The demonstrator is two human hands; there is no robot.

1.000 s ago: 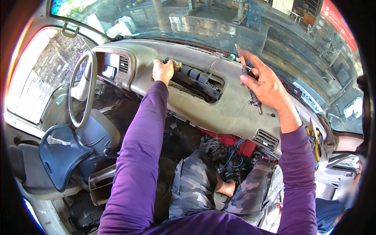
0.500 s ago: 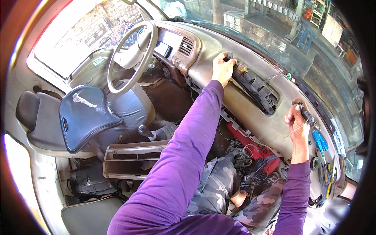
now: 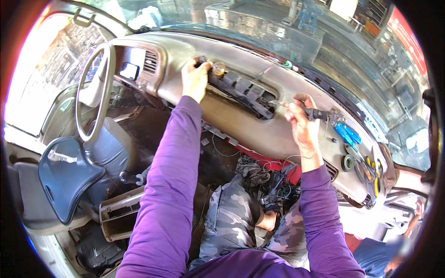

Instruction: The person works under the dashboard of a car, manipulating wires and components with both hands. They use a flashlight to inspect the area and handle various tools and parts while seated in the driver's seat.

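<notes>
Your left hand (image 3: 195, 78) grasped the black part (image 3: 238, 91) by one end; your right hand (image 3: 303, 121) aimed the gripped dark-handled tool (image 3: 321, 114) toward the other; steadiness seemed needed next.

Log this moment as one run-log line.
Left hand: at left end of black part; right hand: holding black-handled tool, tip near part's right end; dashboard: blue-handled tool

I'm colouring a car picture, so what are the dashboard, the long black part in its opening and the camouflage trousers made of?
Dashboard: probably moulded plastic, dull beige, smoothly curved.
Long black part: likely hard plastic, dull, with box-shaped ridges; metal is possible.
Camouflage trousers: cloth, matte, because they crease softly.
</notes>
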